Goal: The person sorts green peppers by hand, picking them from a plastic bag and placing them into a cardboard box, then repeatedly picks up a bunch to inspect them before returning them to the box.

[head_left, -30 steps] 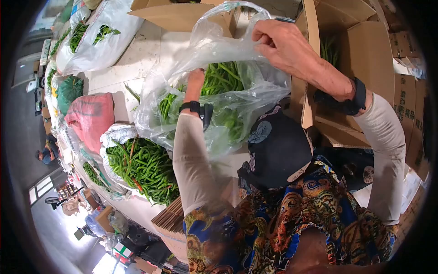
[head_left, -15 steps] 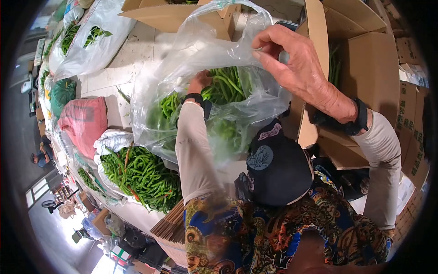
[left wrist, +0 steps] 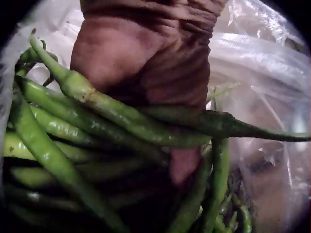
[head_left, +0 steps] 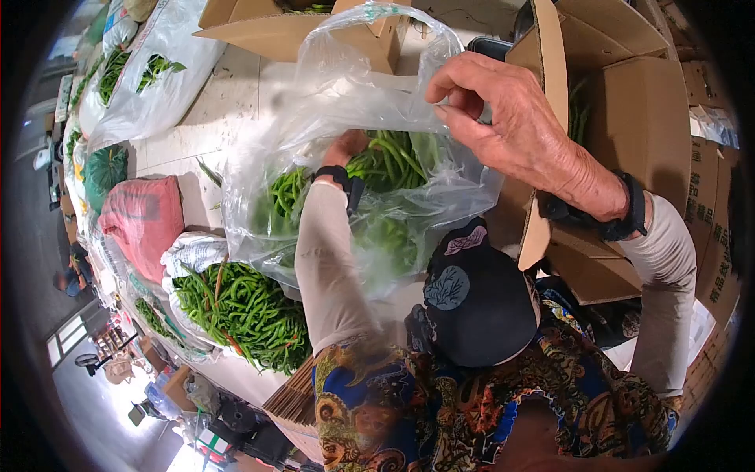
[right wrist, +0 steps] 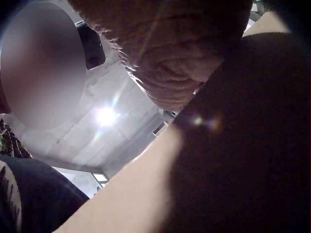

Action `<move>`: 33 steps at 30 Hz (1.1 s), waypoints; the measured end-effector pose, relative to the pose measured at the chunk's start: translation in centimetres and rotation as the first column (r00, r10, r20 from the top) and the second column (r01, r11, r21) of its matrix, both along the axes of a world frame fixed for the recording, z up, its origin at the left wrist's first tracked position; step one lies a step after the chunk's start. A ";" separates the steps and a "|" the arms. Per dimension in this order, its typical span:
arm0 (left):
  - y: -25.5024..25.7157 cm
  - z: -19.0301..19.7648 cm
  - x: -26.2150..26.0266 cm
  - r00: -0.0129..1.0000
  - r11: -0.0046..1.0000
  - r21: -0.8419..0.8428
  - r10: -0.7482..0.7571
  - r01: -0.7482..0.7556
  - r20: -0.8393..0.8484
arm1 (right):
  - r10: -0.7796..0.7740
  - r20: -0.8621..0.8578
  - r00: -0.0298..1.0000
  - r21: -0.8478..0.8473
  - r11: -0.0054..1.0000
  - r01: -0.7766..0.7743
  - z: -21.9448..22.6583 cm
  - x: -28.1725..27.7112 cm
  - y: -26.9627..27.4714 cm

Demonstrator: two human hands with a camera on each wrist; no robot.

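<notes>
A clear plastic bag (head_left: pixel 259 197) with long green peppers (head_left: pixel 389 161) inside lies before the person. Within the bag's mouth, the left hand (head_left: pixel 346 147) is down among the peppers. The left wrist view has this hand (left wrist: pixel 146 58) behind two peppers (left wrist: pixel 131 114) that cross its fingers; one fingertip shows below them, and the other fingers are hidden. At the bag's upper right, the right hand (head_left: pixel 519 126) pinches the plastic edge between thumb and curled fingers. In the right wrist view, part of the right hand (right wrist: pixel 170 53) is dark and its fingertips are out of sight.
An open cardboard box (head_left: pixel 641 118) stands at the right, another (head_left: pixel 275 35) beyond the bag. To the left lie a heap of green peppers (head_left: pixel 244 315), a red sack (head_left: pixel 145 224) and a white bag (head_left: pixel 177 79). A dark cap (head_left: pixel 480 303) is below the bag.
The left hand has shifted slightly right among the peppers. The right hand still pinches the bag edge and appears larger and lower in the head view, whose angle has shifted a little.
</notes>
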State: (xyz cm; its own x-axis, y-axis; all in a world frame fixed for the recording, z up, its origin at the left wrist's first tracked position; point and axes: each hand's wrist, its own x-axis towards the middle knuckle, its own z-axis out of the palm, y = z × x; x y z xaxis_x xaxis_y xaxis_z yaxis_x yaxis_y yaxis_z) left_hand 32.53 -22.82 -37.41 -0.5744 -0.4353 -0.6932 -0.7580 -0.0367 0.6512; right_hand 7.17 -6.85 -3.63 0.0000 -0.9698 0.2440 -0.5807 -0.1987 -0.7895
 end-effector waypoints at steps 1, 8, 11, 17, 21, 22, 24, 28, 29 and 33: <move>0.1 0.3 0.0 1.000 1.000 0.024 0.014 -0.014 -0.026 | 0.001 -0.011 1.000 -0.004 1.000 -0.001 -0.2 -0.1 -0.1; 1.2 3.8 -0.2 0.988 0.992 0.108 0.078 -0.063 -0.135 | 0.016 -0.075 0.997 0.019 1.000 -0.014 0.7 0.0 -0.6; 1.7 4.7 -1.2 0.991 1.000 -0.003 0.007 -0.007 -0.132 | 0.043 -0.140 0.989 0.022 0.999 -0.040 0.2 0.5 -0.8; 3.1 5.6 -1.9 0.989 0.975 -0.203 -0.112 0.089 -0.101 | 0.191 -0.546 0.815 0.159 0.980 -0.122 -0.3 0.6 -0.2; 3.2 6.7 -3.2 0.976 0.927 -0.333 -0.206 0.173 -0.068 | 0.255 -0.689 0.679 0.157 0.966 -0.204 -3.5 -0.6 0.9; 3.4 6.9 -3.3 0.972 0.913 -0.361 -0.227 0.192 -0.057 | 0.276 -0.729 0.626 0.163 0.959 -0.233 -4.2 -0.8 1.2; 3.6 7.7 -3.2 0.965 0.880 -0.419 -0.260 0.224 -0.030 | 0.298 -0.765 0.572 0.168 0.948 -0.268 -4.2 -1.0 0.7; 3.5 10.8 -4.5 0.944 0.794 -0.536 -0.328 0.286 0.018 | 0.382 -0.848 0.366 0.266 0.906 -0.330 -3.3 -2.5 0.2; 3.7 11.8 -4.4 0.943 0.793 -0.537 -0.331 0.288 0.017 | 0.276 -0.897 0.345 0.135 0.915 -0.381 -3.4 -2.9 0.3; 3.7 10.3 -2.2 0.980 0.884 -0.449 -0.183 0.132 -0.072 | 0.344 -0.809 0.476 0.265 0.937 -0.226 -1.5 -3.1 -3.1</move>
